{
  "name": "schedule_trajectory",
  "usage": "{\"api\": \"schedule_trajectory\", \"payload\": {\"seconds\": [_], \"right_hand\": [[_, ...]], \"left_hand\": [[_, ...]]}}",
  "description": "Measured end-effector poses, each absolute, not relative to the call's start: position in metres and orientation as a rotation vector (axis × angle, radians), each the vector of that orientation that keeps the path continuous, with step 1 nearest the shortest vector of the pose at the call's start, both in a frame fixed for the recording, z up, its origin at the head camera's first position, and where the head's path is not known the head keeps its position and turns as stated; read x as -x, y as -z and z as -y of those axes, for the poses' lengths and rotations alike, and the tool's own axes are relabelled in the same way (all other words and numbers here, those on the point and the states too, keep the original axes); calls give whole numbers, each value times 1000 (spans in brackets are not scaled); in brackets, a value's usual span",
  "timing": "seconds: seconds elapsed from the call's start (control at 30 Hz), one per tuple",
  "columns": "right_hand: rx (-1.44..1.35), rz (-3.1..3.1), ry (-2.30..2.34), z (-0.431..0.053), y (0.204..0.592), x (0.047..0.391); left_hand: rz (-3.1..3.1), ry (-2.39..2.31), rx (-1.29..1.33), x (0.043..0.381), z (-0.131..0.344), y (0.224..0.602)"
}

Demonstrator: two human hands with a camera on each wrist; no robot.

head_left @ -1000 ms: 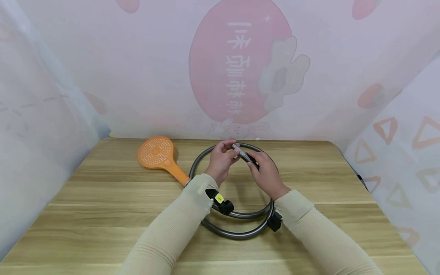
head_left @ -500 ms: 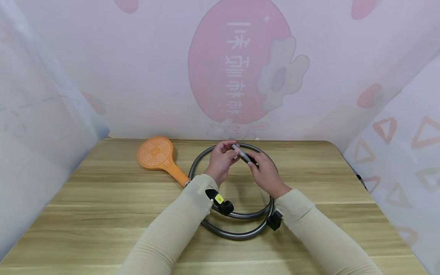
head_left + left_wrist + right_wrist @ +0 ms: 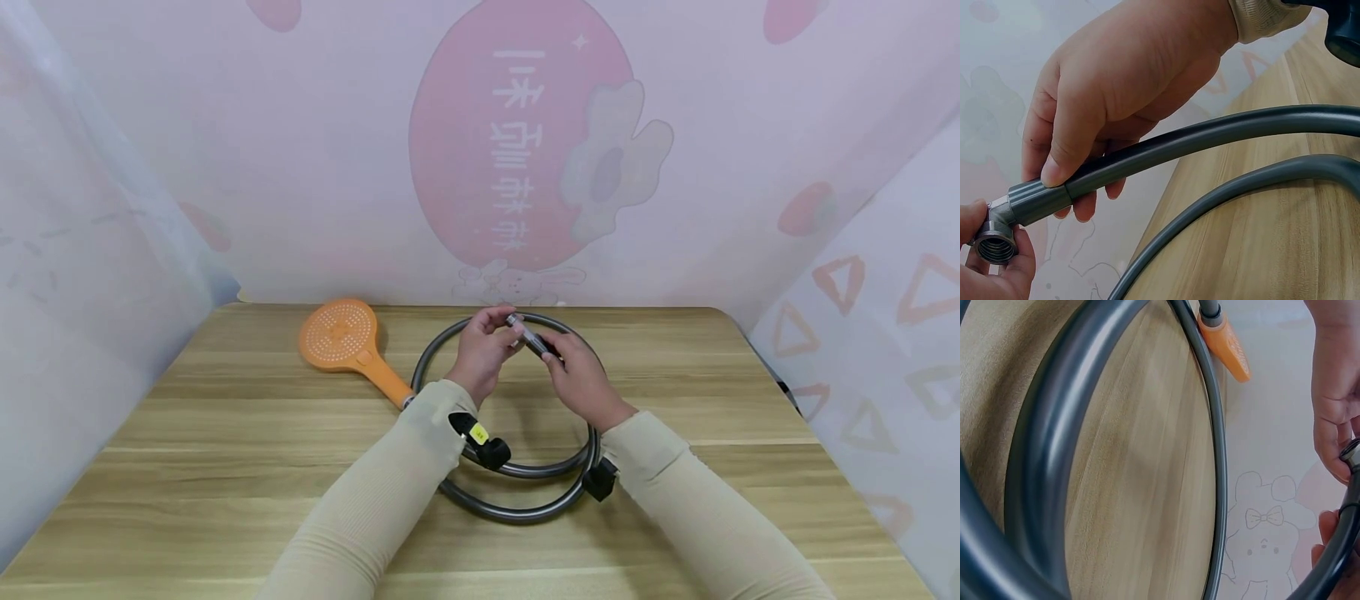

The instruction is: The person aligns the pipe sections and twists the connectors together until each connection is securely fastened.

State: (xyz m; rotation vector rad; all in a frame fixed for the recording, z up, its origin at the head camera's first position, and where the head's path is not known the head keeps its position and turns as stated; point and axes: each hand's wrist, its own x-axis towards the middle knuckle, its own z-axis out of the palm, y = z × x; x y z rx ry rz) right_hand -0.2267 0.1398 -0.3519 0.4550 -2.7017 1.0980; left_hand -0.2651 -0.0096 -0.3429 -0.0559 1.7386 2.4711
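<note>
In the head view a dark grey shower hose (image 3: pixel 521 514) lies in loops on the table, its free end raised between both hands. My left hand (image 3: pixel 482 350) pinches the metal hose nut (image 3: pixel 995 242) between thumb and fingers; its threaded opening faces outward in the left wrist view. My right hand (image 3: pixel 583 379) grips the hose just behind, thumb on the grey end sleeve (image 3: pixel 1040 201) and fingers curled beneath. The nut stands bent at an angle to the sleeve. An orange shower head (image 3: pixel 341 333) lies to the left, joined to the hose's other end at its handle.
The wooden table (image 3: pixel 225 500) ends at a printed pale curtain (image 3: pixel 322 167) behind the hands. Hose loops pass beneath both forearms. Each wrist wears a small black camera; the left camera (image 3: pixel 491 452) sits above the hose.
Both hands keep their place and their hold on the hose end. The view has shifted very slightly; hose and shower head lie as before.
</note>
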Motion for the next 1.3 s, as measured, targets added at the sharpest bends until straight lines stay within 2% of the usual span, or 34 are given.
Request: {"api": "schedule_trajectory", "payload": {"seconds": [0.67, 1.0, 1.3], "right_hand": [[-494, 2691, -1113, -139, 352, 229], [-419, 2631, -1263, -141, 354, 227], [-400, 2604, -1166, -143, 358, 227]], "left_hand": [[-1738, -2476, 62, 267, 12, 344], [-1741, -2480, 74, 268, 12, 344], [-1723, -2491, 90, 268, 11, 343]]}}
